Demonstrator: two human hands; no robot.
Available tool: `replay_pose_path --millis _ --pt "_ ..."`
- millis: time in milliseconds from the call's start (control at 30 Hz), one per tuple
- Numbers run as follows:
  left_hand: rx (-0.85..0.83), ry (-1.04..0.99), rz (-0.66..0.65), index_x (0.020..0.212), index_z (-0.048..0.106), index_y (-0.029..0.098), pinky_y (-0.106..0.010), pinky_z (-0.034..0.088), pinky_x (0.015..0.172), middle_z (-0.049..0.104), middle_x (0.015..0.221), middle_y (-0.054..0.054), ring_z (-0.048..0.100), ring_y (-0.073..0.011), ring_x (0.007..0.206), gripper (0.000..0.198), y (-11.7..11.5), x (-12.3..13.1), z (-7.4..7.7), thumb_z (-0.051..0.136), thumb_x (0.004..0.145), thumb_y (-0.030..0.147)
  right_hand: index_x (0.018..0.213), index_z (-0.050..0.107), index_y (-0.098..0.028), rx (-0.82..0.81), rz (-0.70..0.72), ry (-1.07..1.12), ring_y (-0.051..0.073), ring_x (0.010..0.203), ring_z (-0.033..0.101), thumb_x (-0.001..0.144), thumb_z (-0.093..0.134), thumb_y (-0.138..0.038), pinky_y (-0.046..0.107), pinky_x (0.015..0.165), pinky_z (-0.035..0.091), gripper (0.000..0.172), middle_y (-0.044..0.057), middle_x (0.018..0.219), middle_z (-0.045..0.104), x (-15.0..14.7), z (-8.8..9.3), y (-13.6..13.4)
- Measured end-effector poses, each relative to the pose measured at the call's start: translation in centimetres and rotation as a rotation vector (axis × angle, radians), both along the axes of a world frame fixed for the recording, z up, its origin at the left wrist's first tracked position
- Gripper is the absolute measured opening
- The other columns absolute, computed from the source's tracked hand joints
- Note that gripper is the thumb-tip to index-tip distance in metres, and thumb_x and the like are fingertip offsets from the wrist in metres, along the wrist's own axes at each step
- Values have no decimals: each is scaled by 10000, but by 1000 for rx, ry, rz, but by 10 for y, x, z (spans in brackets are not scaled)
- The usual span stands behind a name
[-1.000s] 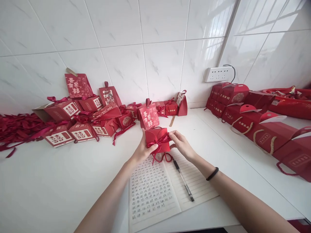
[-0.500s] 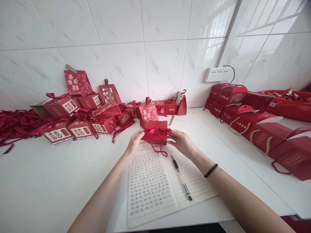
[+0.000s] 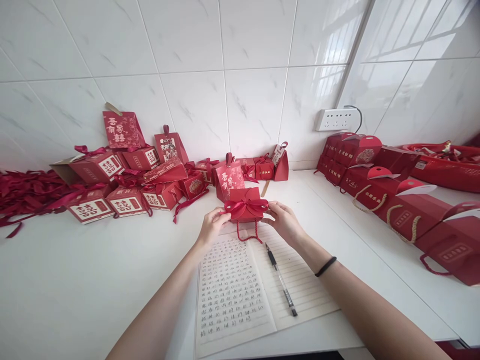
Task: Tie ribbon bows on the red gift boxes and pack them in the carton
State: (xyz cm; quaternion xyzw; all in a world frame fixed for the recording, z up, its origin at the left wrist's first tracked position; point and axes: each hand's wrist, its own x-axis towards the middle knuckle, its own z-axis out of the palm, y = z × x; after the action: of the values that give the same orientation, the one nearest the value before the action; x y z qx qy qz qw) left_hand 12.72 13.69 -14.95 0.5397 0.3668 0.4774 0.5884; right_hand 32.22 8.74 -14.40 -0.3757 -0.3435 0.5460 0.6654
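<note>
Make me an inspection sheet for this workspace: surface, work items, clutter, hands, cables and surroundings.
Surface: white tabletop, a seam running along its right side.
Job's things: red box with ribbon bow across it; its twisted cord handle hangs in front.
Clutter: open notebook, left page handwritten; pen on the right page; loose ribbons and piled boxes at left; rows of boxes at right.
Hands: left hand and right hand have fingers at opposite ends of the bow.
Cables: dark cable at the white socket strip.
Surroundings: tiled wall behind; red basin at far right.
</note>
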Motion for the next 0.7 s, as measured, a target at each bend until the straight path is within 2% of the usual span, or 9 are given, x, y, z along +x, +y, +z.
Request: replay_pose_path --millis 167,267,333,400,467,567,700 --pt "-16 -118 81 646 611 148 -355 515 774 619 735 -19 604 -191 768 219 5 1 5 743 556 298 719 589 -143 -50 -104 -3 225 812 642 711 724 -310 283 582 550 215 85 846 652 8 -2 7" --pt "-36 -267 320 638 527 175 -338 516 776 545 693 14 575 -153 735 192 19 -16 13 689 585 263 718 520 -175 -75 -329 50 179 793 651 806 612 -255 280 631 575 151 29 805 624 33 -2 13" --pt "-63 -372 518 652 462 197 -288 496 782 513 698 23 554 -124 736 148 29 -34 22 604 653 238 686 447 -193 -77 -503 92 113 754 635 860 512 -203 234 673 573 185 -21 759 576 54 1 15" --pt "-92 -458 629 671 432 205 -248 476 778 538 750 12 554 -109 771 106 35 -50 31 529 714 209 675 420 -196 -66 -598 118 81 724 616 879 454 -152 215 691 572 211 -40 747 546 70 6 15" --pt "-108 -527 647 670 407 206 -237 469 760 576 810 0 563 -105 800 122 37 -58 41 487 762 206 679 441 -192 -48 -609 123 85 716 613 882 453 -136 233 680 582 210 -34 762 547 77 14 16" --pt "-104 -585 589 648 367 201 -239 469 711 604 826 -5 577 -110 777 183 38 -56 64 475 794 224 687 494 -182 -4 -552 97 110 719 624 881 490 -147 238 626 584 197 -5 773 574 71 36 23" --pt "-15 -578 449 653 404 189 -237 461 647 610 770 -4 598 -116 704 159 39 -42 119 483 790 205 673 534 -164 93 -436 14 122 684 627 863 559 -145 221 594 577 192 17 733 599 49 90 41"
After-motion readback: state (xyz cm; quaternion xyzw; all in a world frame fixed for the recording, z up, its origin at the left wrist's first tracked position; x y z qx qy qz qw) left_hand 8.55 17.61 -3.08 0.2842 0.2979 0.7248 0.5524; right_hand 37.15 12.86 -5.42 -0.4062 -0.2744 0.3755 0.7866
